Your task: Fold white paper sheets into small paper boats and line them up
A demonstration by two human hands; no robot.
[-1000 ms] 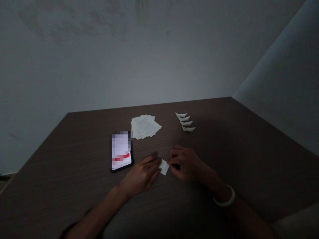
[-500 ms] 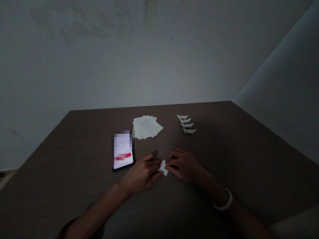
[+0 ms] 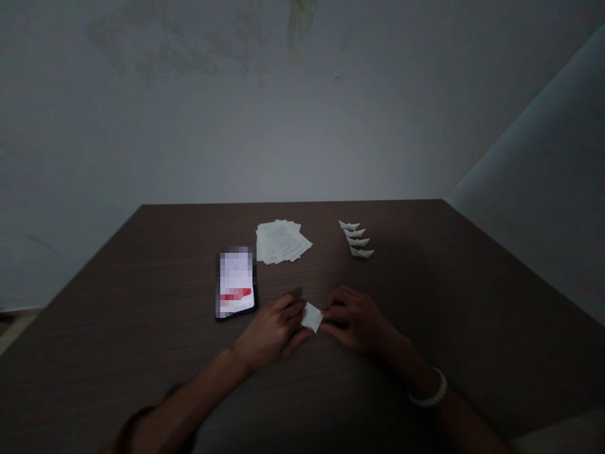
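Sm. paper [image 3: 312, 318] btwn L hand [image 3: 271, 329] & R hand [image 3: 362, 321]: L thumb & fingers grip its 9 o'clock side, R fingertips touch 3 o'clock corner, can't tell if pinching; phone [image 3: 236, 274] at 10, paper boats [image 3: 362, 253] at 1 o'clock

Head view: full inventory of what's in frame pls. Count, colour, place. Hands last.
folded paper: 1, white, between the hands
paper boats: 4, white, stepped row beyond the right hand
printed sheets: fanned pile, count unclear, white, beyond the phone, left of the boats
phone: 1, black edge, lit pale screen with red patch, left of the hands
table: 1, dark brown, under all of these
walls: 2, grey, behind the table and to its right
bracelet: 1, whitish, right wrist
left hand: 1, bare, fingers on the paper's left side
right hand: 1, bare, fingertips at its right corner
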